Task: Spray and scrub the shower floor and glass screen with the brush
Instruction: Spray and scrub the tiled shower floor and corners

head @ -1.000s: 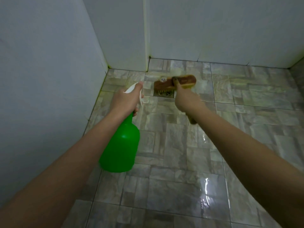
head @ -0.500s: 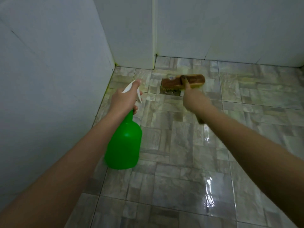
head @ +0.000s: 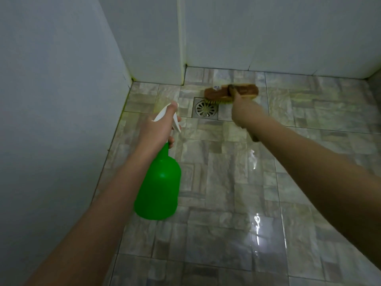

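The brush [head: 231, 92] is off the drain [head: 205, 108] now. A second ago its wooden head lies across the grate and hides most of it, and half a second ago it covers only the far side. At this moment it sits farther out toward the back wall [head: 268, 38], at about 1 o'clock from the drain. The round grate shows almost whole; only the bristles at the head's left end seem to overlap its far edge, though blur there leaves that contact uncertain. The right hand [head: 245, 115] on the handle is carried the same way, toward 1 o'clock, and that arm reaches farther.
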Demonstrator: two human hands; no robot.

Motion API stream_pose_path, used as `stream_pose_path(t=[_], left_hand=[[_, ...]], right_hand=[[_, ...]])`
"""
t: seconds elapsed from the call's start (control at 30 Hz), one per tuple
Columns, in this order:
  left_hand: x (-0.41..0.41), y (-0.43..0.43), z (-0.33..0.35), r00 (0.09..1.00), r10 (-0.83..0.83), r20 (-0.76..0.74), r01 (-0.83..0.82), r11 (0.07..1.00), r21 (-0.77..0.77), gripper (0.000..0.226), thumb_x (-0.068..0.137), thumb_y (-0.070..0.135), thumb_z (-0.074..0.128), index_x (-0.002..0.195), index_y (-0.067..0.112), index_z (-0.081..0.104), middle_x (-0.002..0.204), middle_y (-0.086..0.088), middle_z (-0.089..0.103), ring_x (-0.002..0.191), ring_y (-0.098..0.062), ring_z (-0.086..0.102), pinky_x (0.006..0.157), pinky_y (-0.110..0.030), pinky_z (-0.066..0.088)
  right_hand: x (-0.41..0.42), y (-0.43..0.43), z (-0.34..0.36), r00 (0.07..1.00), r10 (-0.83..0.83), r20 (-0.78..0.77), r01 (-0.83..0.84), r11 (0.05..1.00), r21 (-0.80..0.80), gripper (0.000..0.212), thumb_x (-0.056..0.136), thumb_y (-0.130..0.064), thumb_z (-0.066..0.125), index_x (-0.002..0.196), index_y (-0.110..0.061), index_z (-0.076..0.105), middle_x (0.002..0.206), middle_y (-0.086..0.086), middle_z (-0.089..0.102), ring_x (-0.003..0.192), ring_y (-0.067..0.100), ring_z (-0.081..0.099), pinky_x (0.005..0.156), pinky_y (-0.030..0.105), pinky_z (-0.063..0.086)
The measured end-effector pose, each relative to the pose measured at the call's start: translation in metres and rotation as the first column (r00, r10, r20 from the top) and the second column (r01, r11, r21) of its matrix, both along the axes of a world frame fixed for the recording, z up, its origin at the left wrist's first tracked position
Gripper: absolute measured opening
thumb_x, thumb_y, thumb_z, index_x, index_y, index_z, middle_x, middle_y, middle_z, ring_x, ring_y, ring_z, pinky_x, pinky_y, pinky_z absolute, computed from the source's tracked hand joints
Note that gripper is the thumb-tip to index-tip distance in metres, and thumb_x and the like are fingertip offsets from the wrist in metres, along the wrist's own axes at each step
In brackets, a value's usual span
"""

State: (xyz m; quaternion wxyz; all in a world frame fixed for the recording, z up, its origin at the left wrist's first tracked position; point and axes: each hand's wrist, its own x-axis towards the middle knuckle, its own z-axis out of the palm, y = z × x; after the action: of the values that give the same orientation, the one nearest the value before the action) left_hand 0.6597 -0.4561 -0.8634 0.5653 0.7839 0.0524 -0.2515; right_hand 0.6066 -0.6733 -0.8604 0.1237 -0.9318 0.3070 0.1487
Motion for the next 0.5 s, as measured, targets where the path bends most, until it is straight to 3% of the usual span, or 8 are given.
stream_pose_path(t=[0.07, 0.13, 0.2, 0.3, 0.37, 0.5], left_hand=[[0.001, -0.006, 0.000, 0.999, -0.048, -0.015, 0.048, 0.999, 0.006, 0.050, 0.095, 0.063, 0.054, 0.104, 0.019, 0.075, 0.101, 0.004, 0.079, 0.062, -0.016, 0.063, 0.045, -0.024, 0.045], [-0.003, -0.012, 0.009, 0.996, -0.091, -0.026, 0.092, 0.994, 0.061, 0.055, 0.096, 0.064, 0.051, 0.094, 0.015, 0.076, 0.106, 0.000, 0.078, 0.075, -0.020, 0.066, 0.046, -0.024, 0.049], [-0.015, -0.015, 0.023, 0.994, -0.108, -0.012, 0.108, 0.986, 0.128, 0.055, 0.096, 0.066, 0.050, 0.088, 0.018, 0.076, 0.105, -0.002, 0.078, 0.062, -0.016, 0.063, 0.049, -0.022, 0.050], [-0.037, -0.016, 0.060, 0.995, -0.100, 0.024, 0.094, 0.980, 0.173, 0.053, 0.097, 0.066, 0.048, 0.085, 0.020, 0.074, 0.097, -0.006, 0.076, 0.039, -0.012, 0.051, 0.051, -0.023, 0.048], [-0.055, -0.014, 0.094, 0.992, -0.119, 0.045, 0.107, 0.972, 0.207, 0.054, 0.100, 0.063, 0.047, 0.077, 0.019, 0.068, 0.094, -0.003, 0.072, 0.036, -0.008, 0.051, 0.044, -0.018, 0.044], [-0.091, -0.013, 0.184, 0.984, -0.176, 0.037, 0.164, 0.963, 0.214, 0.055, 0.103, 0.056, 0.048, 0.079, 0.009, 0.065, 0.092, -0.011, 0.071, 0.046, -0.015, 0.054, 0.042, -0.019, 0.043]], right_hand=[[-0.018, 0.009, -0.007, 0.999, -0.005, -0.034, 0.004, 0.999, -0.041, 0.072, 0.099, -0.001, 0.033, 0.155, -0.020, -0.008, 0.105, 0.019, 0.062, 0.073, 0.025, 0.057, 0.067, 0.038, 0.049], [-0.047, 0.019, -0.008, 0.994, 0.016, -0.111, -0.019, 1.000, -0.019, 0.079, 0.097, 0.000, 0.035, 0.153, -0.028, -0.013, 0.089, 0.016, 0.059, 0.061, 0.021, 0.050, 0.060, 0.037, 0.043], [-0.067, 0.017, 0.005, 0.986, 0.039, -0.162, -0.017, 0.991, 0.135, 0.081, 0.096, -0.003, 0.034, 0.151, -0.041, -0.012, 0.080, 0.014, 0.049, 0.058, 0.021, 0.049, 0.053, 0.035, 0.043], [-0.083, -0.001, 0.045, 0.982, 0.034, -0.188, 0.033, 0.939, 0.342, 0.065, 0.099, -0.013, 0.034, 0.151, -0.046, 0.010, 0.090, 0.009, 0.044, 0.059, 0.021, 0.052, 0.041, 0.026, 0.039], [-0.098, -0.004, 0.077, 0.971, 0.033, -0.236, 0.062, 0.921, 0.385, 0.065, 0.097, -0.009, 0.038, 0.152, -0.039, 0.019, 0.090, 0.009, 0.049, 0.059, 0.021, 0.053, 0.042, 0.026, 0.041], [-0.142, 0.004, 0.154, 0.972, -0.057, -0.228, 0.150, 0.897, 0.417, 0.080, 0.090, -0.002, 0.042, 0.154, -0.038, 0.010, 0.098, 0.014, 0.052, 0.066, 0.021, 0.051, 0.048, 0.028, 0.041]])
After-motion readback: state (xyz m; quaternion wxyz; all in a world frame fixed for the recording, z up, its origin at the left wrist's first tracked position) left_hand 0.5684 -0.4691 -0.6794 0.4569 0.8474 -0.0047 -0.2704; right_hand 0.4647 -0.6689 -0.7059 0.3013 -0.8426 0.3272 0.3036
